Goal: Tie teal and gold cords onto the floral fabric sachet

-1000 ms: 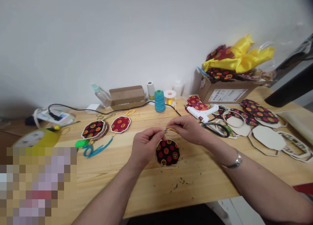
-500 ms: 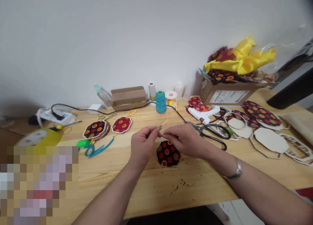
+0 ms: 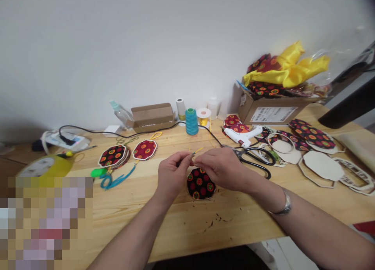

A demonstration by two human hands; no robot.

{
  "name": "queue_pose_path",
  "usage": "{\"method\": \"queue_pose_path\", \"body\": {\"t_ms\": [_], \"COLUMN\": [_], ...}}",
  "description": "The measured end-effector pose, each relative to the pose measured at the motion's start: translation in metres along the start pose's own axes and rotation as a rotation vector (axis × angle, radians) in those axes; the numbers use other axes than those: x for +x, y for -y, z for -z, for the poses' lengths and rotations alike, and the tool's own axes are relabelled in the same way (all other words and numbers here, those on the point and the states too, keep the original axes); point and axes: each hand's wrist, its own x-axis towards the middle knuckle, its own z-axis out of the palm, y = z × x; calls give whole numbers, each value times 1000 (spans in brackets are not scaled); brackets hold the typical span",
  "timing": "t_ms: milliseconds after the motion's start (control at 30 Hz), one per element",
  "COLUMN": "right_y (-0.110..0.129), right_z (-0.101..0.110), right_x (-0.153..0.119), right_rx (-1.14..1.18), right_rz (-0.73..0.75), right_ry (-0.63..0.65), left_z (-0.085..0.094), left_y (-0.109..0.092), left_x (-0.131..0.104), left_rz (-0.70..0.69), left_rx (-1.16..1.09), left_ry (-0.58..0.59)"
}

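Observation:
Between my two hands, above the wooden table, is a thin yellow cord (image 3: 199, 149) with a small blue-green bit on it. My left hand (image 3: 175, 172) pinches it between thumb and forefinger. The fingers of my right hand (image 3: 218, 166) are closed close beside that pinch, on the same cord as far as I can see; the fingertips partly hide it. Just below my hands lies a flat black fabric piece (image 3: 200, 186) with red and orange flower rounds. Its upper edge is partly covered by my fingers.
Right of my hands lie black-handled scissors (image 3: 259, 162) and a white glue gun (image 3: 243, 135). A teal thread cone (image 3: 191, 122) and a yellow cord spool (image 3: 204, 115) stand behind. Left are patterned pendants (image 3: 145, 149); right, pale wooden shapes (image 3: 322, 165) and a cardboard box (image 3: 272, 110).
My right hand has turned slightly, its fingers drawing closer to my left fingertips. The cord stays pinched in my left hand. The whole view has shifted a little.

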Motion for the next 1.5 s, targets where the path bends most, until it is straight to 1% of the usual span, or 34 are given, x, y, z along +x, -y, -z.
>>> {"method": "queue_pose_path", "body": {"t_ms": [133,200,300,367,467,567,667,767,933,1067,1333,1500], "right_y": [0,-2,-7,-11,-18,-22,-20,-13,-4,0,3,2], "right_z": [3,5,8,9,5,-1,-5,-5,-6,-8,-5,-7], "right_x": [-3,-3,-2,-1,2,4,6,7,6,4,2,2], "right_rx": [-229,-279,-224,-103,167,406,513,530,543,437,377,340], "right_rz": [93,128,111,25,-165,-290,-362,-411,-423,-373,-325,-293], "right_ry": [16,21,12,-16,-10,49,82,86,68,34,64,59], "left_z": [-1,-1,-2,-2,-1,1,2,2,1,1,0,-1], "left_y": [3,5,5,3,-2,-4,-4,-3,-2,-3,-1,-1], "left_x": [-1,-2,-4,-5,-5,-4,-2,-2,-2,-2,-2,-2], "left_rz": [-76,-128,-168,-157,-114,-67,-65,-81,-61,-47,-45,-9], "left_rx": [93,129,115,72,2,-29,-15,12,-1,-18,-10,-33], "left_ry": [94,155,249,281,250,155,50,-15,-43,-51,-50,-38]}}
